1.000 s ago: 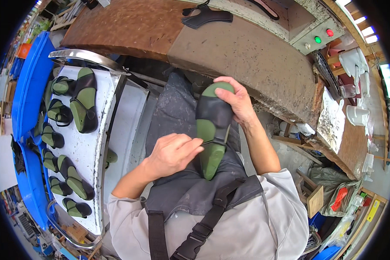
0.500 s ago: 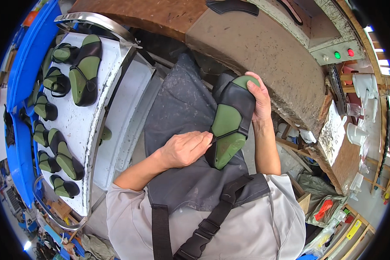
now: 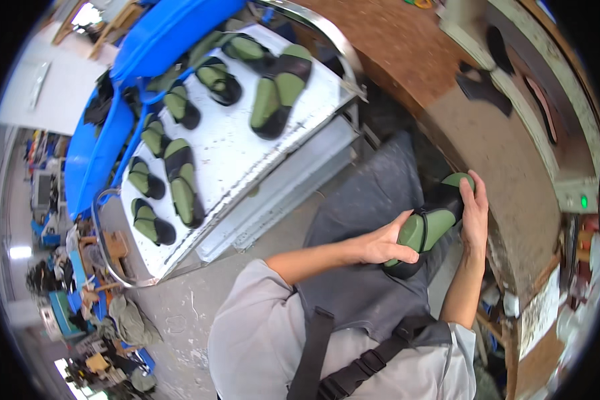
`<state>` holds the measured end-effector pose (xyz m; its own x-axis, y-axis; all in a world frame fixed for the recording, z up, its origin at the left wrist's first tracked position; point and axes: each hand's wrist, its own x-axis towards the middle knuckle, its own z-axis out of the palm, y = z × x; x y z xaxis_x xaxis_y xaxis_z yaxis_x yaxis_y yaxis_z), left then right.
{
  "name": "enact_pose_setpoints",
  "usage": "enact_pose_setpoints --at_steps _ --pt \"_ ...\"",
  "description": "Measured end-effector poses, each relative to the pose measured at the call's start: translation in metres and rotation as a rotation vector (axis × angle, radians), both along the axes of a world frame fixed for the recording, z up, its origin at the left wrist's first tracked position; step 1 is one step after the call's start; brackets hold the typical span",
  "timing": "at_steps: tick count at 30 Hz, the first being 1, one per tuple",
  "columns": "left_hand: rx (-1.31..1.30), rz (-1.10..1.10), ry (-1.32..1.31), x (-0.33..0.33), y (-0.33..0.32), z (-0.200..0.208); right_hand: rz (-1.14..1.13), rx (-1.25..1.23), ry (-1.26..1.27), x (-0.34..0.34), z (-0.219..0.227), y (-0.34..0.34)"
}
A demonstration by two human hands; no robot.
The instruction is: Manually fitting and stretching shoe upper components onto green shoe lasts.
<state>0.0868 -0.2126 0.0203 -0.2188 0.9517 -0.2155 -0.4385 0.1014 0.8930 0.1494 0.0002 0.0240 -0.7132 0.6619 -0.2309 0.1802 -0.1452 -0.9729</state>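
Between my hands is a green shoe last [image 3: 438, 225] with a black sandal upper [image 3: 443, 197] fitted around it, a thin strap crossing its underside. My left hand [image 3: 385, 244] grips the near end, its thumb and fingers on either side. At the far, rounded end, my right hand [image 3: 474, 215] is wrapped around the edge. The last lies tilted over my dark apron [image 3: 353, 230], its green underside facing up. The side turned toward the apron is hidden.
On the left, a white-topped cart [image 3: 230, 160] with a metal rail carries several similar green lasts with black uppers. Blue bins [image 3: 173, 40] stand behind it. A brown workbench [image 3: 507, 160] on the right holds black leather pieces [image 3: 483, 90] beside a machine with a green light [image 3: 584, 201].
My view has swung left, so the cart shows more fully. My left hand has shifted from the strap at the last's side to its near end; my right hand keeps its hold.
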Motion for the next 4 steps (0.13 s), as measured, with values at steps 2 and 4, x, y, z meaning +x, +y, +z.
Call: enact_pose_setpoints --at_steps 2,4 --pt "-0.084 0.085 -0.132 -0.010 -0.017 0.011 0.147 -0.171 -0.160 -0.010 -0.003 -0.001" --pt "-0.045 0.428 -0.481 -0.021 -0.041 -0.022 0.258 -0.208 -0.142 -0.023 -0.014 -0.013"
